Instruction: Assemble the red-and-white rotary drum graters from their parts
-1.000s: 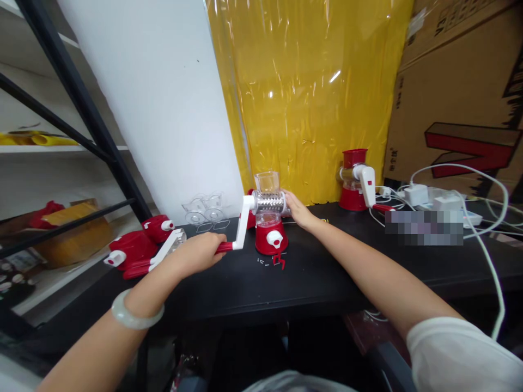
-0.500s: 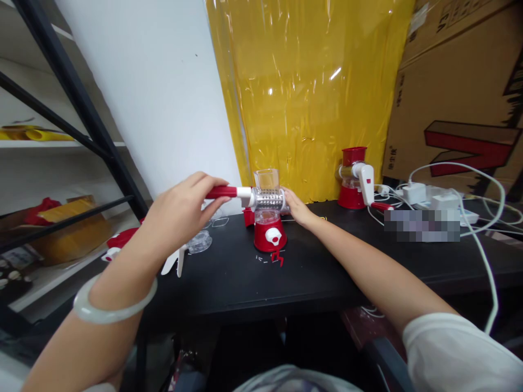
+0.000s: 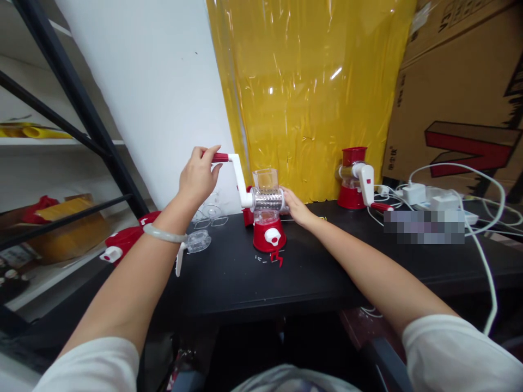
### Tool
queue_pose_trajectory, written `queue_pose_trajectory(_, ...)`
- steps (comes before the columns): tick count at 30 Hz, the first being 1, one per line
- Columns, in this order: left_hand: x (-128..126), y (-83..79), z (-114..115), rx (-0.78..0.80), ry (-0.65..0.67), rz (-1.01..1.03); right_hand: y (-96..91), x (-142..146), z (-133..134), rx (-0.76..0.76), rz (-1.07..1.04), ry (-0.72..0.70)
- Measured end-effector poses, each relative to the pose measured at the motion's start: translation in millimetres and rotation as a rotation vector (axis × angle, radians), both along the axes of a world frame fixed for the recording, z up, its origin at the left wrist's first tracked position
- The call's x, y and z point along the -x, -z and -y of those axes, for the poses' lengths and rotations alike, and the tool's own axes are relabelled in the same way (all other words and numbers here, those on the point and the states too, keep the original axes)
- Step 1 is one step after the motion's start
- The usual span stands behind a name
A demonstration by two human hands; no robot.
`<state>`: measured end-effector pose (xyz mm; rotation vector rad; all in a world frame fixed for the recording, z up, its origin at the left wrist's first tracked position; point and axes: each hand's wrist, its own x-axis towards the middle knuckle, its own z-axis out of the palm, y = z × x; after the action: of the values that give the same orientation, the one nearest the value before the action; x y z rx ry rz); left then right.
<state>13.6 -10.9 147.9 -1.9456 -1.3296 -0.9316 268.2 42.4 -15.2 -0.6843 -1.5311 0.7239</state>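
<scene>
A rotary drum grater [image 3: 269, 237] with a red base and a clear upper body stands upright on the black table [image 3: 245, 286]. Its metal drum [image 3: 267, 200] lies sideways in the clear housing. My left hand [image 3: 199, 174] is closed on the red grip of the white crank handle [image 3: 239, 177], whose arm points up from the drum's left end. Against the right end of the housing, my right hand [image 3: 297, 206] steadies the grater, its fingertips partly hidden behind it. Small red pieces [image 3: 277, 257] and thin white bits lie in front of the base.
Another red and white grater [image 3: 353, 182] stands at the right, near white cables and chargers [image 3: 414, 193]. Clear plastic parts [image 3: 198, 240] and a red grater part [image 3: 125, 242] lie at the left. Yellow sheeting [image 3: 310, 98] hangs behind; a cardboard box [image 3: 453, 98] leans at the right.
My left hand has swung the crank's grip upward and slightly left, so the crank arm now stands up from the drum. My right hand and the grater stay in place.
</scene>
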Motion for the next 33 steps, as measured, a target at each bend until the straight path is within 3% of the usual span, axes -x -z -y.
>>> queue_pose_trajectory(4,9,10.6,-22,0.051,-0.05,-0.009,0.2,0,0,0.001,-0.004,0.005)
queue_pose_trajectory(10,26,39.5,-45,0.175,-0.115,-0.044,-1.2,0,3,0.036,0.0,0.002)
queue_pose_trajectory(18,50,69.6,-41,0.515,-0.197,-0.285,-0.2,0,1,0.036,-0.032,-0.003)
queue_pose_trajectory(21,56,76.7,-28,0.676,-0.143,-0.391,0.3,0,0,0.028,-0.037,-0.008)
queue_pose_trajectory(26,56,75.8,14,0.944,0.112,-0.415,0.0,0,1,-0.003,-0.015,-0.006)
queue_pose_trajectory(29,49,63.1,48,1.102,0.169,-0.375,-0.1,0,2,0.006,-0.02,-0.017)
queue_pose_trajectory(33,40,36.2,90,1.122,0.28,-0.323,0.5,-1,2,0.026,-0.017,-0.017)
